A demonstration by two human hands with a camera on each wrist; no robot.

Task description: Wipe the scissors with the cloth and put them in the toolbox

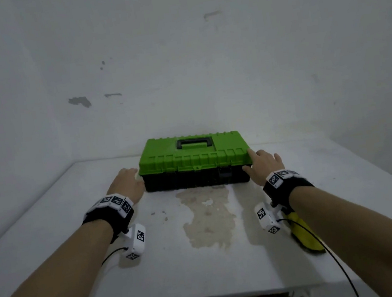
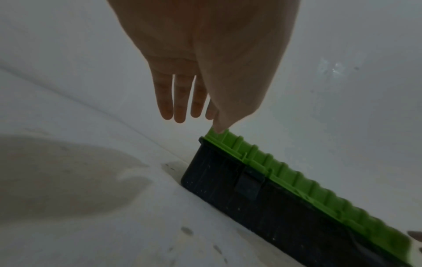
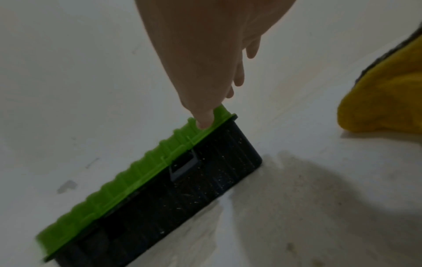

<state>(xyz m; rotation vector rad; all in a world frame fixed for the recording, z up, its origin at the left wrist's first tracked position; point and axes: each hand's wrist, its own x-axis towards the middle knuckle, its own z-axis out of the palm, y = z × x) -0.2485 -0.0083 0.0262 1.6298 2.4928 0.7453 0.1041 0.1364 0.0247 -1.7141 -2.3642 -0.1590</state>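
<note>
arms bare | black wrist straps (image 1: pixel 110 217) | white tag-marked camera boxes (image 1: pixel 135 242) | black cables (image 1: pixel 111 254)

The toolbox (image 1: pixel 193 163) sits on the table (image 1: pixel 48 219) toward its far edge, near the wall (image 1: pixel 176 50), its lid down. The left hand (image 1: pixel 126 183) lies at its left end, the right hand (image 1: pixel 262 164) at its right end. The cloth (image 1: pixel 302 231) lies on the table near the right side, under the right forearm.
</note>
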